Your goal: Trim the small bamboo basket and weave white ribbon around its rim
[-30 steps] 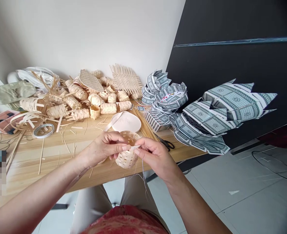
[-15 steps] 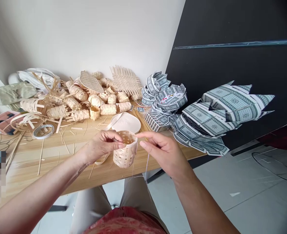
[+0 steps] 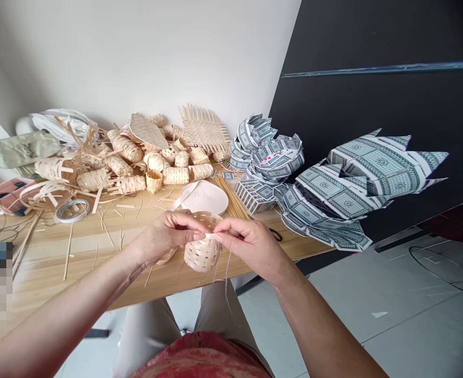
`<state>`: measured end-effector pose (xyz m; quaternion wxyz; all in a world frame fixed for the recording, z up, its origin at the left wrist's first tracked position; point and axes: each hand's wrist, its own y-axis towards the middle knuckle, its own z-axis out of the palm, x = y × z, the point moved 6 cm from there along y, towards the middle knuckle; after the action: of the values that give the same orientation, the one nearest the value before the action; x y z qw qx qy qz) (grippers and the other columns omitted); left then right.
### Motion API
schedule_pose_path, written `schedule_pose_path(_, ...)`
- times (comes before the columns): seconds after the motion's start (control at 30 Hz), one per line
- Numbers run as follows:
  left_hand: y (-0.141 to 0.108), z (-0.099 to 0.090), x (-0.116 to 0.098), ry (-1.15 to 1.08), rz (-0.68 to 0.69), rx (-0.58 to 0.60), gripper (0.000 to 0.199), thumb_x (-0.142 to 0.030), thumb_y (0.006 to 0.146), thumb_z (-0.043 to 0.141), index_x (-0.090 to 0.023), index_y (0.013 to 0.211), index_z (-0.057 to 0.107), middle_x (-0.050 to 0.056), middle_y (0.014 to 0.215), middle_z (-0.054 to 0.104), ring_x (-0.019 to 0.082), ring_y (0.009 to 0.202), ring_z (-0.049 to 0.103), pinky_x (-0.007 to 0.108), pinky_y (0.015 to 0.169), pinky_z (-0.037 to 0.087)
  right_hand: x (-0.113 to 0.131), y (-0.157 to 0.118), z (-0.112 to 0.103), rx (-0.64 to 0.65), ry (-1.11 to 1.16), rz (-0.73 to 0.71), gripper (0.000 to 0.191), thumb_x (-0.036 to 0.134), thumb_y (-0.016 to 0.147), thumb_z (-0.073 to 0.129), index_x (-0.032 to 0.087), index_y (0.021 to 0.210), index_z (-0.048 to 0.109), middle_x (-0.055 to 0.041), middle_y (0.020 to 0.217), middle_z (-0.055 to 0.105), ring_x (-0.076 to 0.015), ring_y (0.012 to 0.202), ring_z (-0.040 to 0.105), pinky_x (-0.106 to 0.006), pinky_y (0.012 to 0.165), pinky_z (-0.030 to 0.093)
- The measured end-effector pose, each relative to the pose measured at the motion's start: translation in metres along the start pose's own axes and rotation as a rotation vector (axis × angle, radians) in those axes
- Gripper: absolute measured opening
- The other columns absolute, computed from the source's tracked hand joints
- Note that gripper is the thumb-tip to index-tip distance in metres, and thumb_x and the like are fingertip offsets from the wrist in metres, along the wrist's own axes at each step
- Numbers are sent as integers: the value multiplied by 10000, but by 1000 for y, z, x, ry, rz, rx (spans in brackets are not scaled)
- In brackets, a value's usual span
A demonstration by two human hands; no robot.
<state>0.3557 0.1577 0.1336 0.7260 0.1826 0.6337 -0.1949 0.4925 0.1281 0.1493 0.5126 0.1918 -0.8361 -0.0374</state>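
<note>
My left hand (image 3: 166,237) is shut on a small woven bamboo basket (image 3: 202,255), with its fingers over the rim and the near wall. My right hand (image 3: 248,244) pinches a thin pale thread (image 3: 228,278) that hangs down past the table edge, and its fingertips rest on the basket's rim. The basket tilts slightly, and my fingers hide much of its opening. A pale strip (image 3: 165,258) curves out beneath my left hand.
A round pale disc (image 3: 203,197) lies behind the basket on the wooden table (image 3: 58,257). Woven bamboo pieces (image 3: 129,168) and loose strips are heaped at the back left. Folded patterned paper shapes (image 3: 345,184) stand to the right, and a tape roll (image 3: 72,211) lies left.
My right hand has moved left from beside the basket onto its rim, bringing the thread with it. The basket sits a little lower and more tilted in my left hand.
</note>
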Motion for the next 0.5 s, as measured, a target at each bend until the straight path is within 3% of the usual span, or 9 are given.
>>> schedule_pose_path(0.1,1,-1,2,34,20,-18,176,-284,579,799,-154,675,729,-8,619,593,73,549,514,183,508,414,2,1,2,-2,-20,-24,146,214,800,538,156,671,574,58,530,419,-61,476,319,-201,450,242)
schedule_pose_path(0.2,1,-1,-3,171,158,-35,149,-282,628,768,-148,648,707,-4,633,583,89,592,531,203,559,437,1,-1,4,-26,-76,-29,152,215,805,534,158,668,569,59,517,404,-63,464,328,-204,446,248)
schedule_pose_path(0.33,-13,6,-26,657,542,-53,74,-203,755,663,-163,716,712,2,668,556,92,625,525,199,579,424,12,-14,-6,-71,-231,-112,121,213,829,518,180,912,600,65,528,393,-83,468,374,-208,464,307)
schedule_pose_path(0.43,-32,13,-38,1058,817,-124,139,-165,831,568,-190,788,698,-7,692,521,76,613,508,179,566,404,28,-32,-23,-113,-406,-244,265,173,896,408,218,1139,504,19,695,535,-117,607,517,-229,572,409)
schedule_pose_path(0.5,-42,18,-40,1265,944,-156,186,-150,859,515,-200,787,679,-17,676,497,64,553,462,173,511,362,40,-44,-35,-158,-508,-333,265,153,913,383,238,1142,487,-11,814,602,-135,696,576,-242,614,443)
